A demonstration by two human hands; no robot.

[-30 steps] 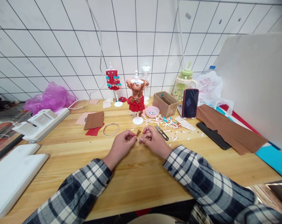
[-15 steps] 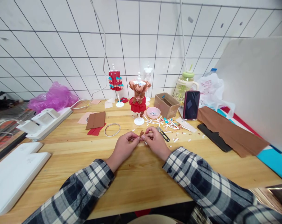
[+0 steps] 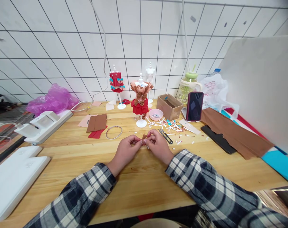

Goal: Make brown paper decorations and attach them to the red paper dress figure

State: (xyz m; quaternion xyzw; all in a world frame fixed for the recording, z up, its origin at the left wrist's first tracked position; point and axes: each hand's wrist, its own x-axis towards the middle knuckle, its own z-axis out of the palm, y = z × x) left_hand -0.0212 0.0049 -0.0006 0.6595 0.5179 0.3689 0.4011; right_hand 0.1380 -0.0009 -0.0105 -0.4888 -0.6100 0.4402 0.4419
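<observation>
My left hand [image 3: 129, 148] and my right hand [image 3: 157, 144] meet over the middle of the wooden table, fingertips pinched together. Between them is a small folded brown piece [image 3: 144, 136], fabric or paper, mostly covered by the fingers. Just beyond stands a mini dress form [image 3: 141, 123] on a white round base, wearing a red skirt, a pleated brown and pink collar and brown bows. Thread snips [image 3: 166, 136] lie close to the right of my right hand. A metal ring [image 3: 114, 132] rests left of my hands, near brown squares [image 3: 96, 123] and a red piece [image 3: 96, 133].
Behind stand a red-dressed form [image 3: 116, 82] and a bare white form [image 3: 150, 72]. A pink bowl [image 3: 155, 110], cardboard box [image 3: 171, 110], phone [image 3: 194, 107] and scattered scraps [image 3: 174, 125] are at right. A power strip [image 3: 49, 128] and white device [image 3: 17, 177] line the left.
The view has shifted very slightly. Both hands stay in nearly the same place, pinching the brown piece, with only a small movement of the fingers.
</observation>
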